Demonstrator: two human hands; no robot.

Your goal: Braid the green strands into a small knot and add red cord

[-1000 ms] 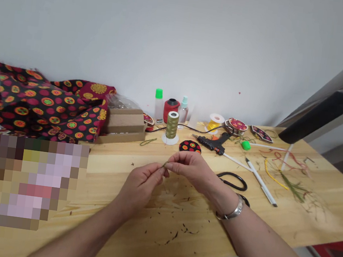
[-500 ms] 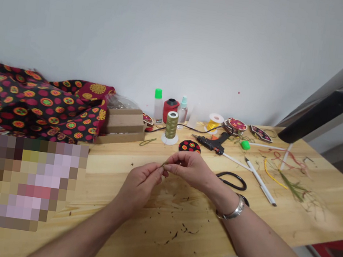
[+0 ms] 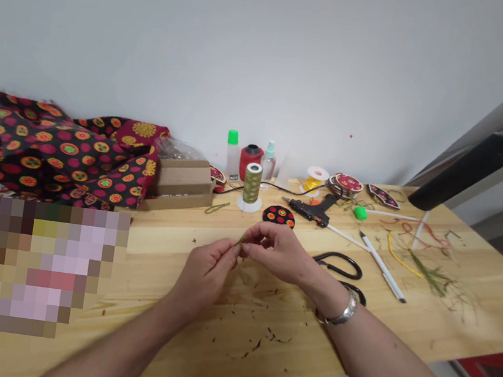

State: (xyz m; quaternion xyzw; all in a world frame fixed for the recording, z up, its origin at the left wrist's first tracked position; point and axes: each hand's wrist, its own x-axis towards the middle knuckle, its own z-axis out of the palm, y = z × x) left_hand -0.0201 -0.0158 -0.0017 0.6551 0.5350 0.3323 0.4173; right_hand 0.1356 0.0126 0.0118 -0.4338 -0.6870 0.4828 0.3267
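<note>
My left hand and my right hand meet fingertip to fingertip above the middle of the wooden table. Both are closed in a pinch on a short piece of olive-green thread, most of it hidden by the fingers. Just beyond the right hand lies a round patterned fabric piece in black, red and yellow. A spool of olive thread stands upright behind it to the left. Black-handled scissors lie partly under my right forearm.
A black glue gun with a white stick lies at the back. Patterned cloth and a cardboard box sit at left. On the right are a white pen, a yellow spool and loose threads. Dark scraps dot the table.
Both hands stay almost in place, still pinching the thread. The right hand's fingers have shifted very slightly; nothing else on the table has moved.
</note>
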